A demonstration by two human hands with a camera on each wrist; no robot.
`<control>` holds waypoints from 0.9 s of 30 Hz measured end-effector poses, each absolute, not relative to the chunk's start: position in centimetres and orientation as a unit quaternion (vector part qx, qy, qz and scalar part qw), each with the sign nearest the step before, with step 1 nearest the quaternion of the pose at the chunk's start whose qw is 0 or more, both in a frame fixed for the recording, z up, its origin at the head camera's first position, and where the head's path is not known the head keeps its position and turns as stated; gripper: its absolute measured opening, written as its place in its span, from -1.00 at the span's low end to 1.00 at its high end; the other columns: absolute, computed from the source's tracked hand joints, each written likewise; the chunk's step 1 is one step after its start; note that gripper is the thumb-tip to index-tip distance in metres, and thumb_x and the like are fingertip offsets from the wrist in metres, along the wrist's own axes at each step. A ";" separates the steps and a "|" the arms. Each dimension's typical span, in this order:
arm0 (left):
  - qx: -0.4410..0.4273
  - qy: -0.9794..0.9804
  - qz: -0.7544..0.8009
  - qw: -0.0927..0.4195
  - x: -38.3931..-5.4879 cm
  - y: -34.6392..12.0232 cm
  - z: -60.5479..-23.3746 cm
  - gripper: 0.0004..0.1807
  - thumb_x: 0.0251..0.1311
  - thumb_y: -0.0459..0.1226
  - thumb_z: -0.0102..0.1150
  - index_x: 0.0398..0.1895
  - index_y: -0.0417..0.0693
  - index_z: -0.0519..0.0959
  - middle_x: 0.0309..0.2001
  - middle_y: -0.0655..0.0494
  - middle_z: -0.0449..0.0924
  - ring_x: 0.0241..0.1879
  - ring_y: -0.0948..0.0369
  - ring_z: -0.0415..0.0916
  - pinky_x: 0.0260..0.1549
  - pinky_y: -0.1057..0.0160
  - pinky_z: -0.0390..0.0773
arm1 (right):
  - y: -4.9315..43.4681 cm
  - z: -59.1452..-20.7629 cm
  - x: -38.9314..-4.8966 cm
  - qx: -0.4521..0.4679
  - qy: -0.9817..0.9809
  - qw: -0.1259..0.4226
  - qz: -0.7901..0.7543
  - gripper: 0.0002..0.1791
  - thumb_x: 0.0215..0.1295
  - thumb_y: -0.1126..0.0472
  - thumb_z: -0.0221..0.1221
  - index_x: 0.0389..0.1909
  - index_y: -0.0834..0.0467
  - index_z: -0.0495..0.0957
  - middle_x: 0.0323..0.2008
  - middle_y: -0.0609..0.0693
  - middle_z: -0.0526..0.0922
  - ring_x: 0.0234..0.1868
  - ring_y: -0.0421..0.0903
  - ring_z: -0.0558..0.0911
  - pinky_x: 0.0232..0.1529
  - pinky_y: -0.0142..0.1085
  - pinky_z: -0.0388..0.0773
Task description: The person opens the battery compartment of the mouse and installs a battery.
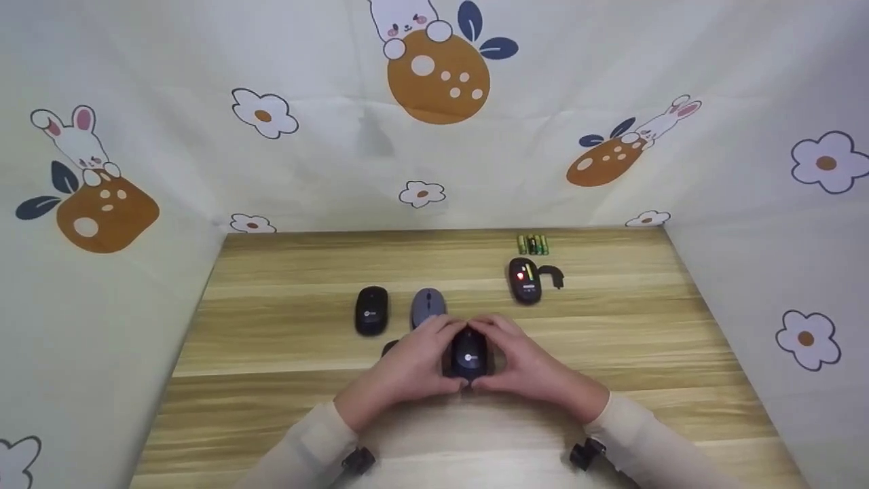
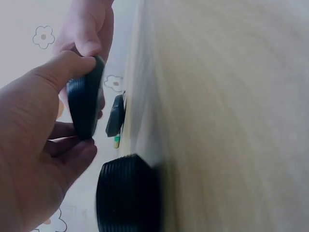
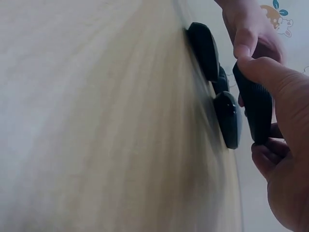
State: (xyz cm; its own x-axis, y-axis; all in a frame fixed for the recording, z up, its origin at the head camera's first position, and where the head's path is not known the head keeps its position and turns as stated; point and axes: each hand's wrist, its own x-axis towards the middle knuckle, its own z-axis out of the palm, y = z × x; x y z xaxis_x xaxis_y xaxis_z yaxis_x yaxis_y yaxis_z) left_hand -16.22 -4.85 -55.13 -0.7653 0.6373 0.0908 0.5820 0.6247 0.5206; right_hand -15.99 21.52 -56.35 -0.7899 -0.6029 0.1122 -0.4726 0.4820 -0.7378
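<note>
Two hands — left hand (image 1: 407,370), right hand (image 1: 526,367) — fingers curled round the black mouse (image 1: 470,354), pinched between both thumbs and fingertips.

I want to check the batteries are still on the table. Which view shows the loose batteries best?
The head view: the batteries lie in a row near the table's far edge, behind the overturned mouse. The left wrist view shows at most a small blurred coloured bit that may be them; the right wrist view shows none.
</note>
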 end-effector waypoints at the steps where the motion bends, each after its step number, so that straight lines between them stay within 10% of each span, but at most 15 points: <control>1: 0.339 0.898 0.278 0.044 -16.3 -4.9 -55.0 0.11 0.13 0.06 0.67 0.67 -0.18 0.34 0.54 -0.02 0.43 0.48 0.06 0.42 0.48 0.05 0.51 | 21.6 -56.2 -16.1 -0.316 0.856 0.077 -0.402 0.10 0.17 0.02 0.66 0.69 0.10 0.33 0.56 -0.08 0.37 0.58 -0.03 0.38 0.63 0.01 0.33; 27: 0.384 0.817 0.414 -0.116 -17.1 -6.1 -55.4 0.05 0.17 -0.02 0.66 0.68 -0.09 0.35 0.59 -0.08 0.39 0.55 0.01 0.38 0.57 0.00 0.40 | 21.9 -53.8 -17.7 -0.417 0.798 -0.059 -0.431 0.06 0.20 0.13 0.65 0.67 0.18 0.35 0.61 0.17 0.39 0.55 0.20 0.46 0.59 0.04 0.41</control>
State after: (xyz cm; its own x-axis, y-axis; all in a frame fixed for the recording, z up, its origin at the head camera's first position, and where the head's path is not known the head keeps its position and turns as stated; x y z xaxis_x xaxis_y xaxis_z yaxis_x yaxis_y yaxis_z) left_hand -17.13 -6.14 -55.38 -0.6777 0.5326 0.5070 0.7239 0.3623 0.5871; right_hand -17.70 21.90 -53.83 -0.6457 -0.6147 0.4531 -0.7158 0.2805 -0.6395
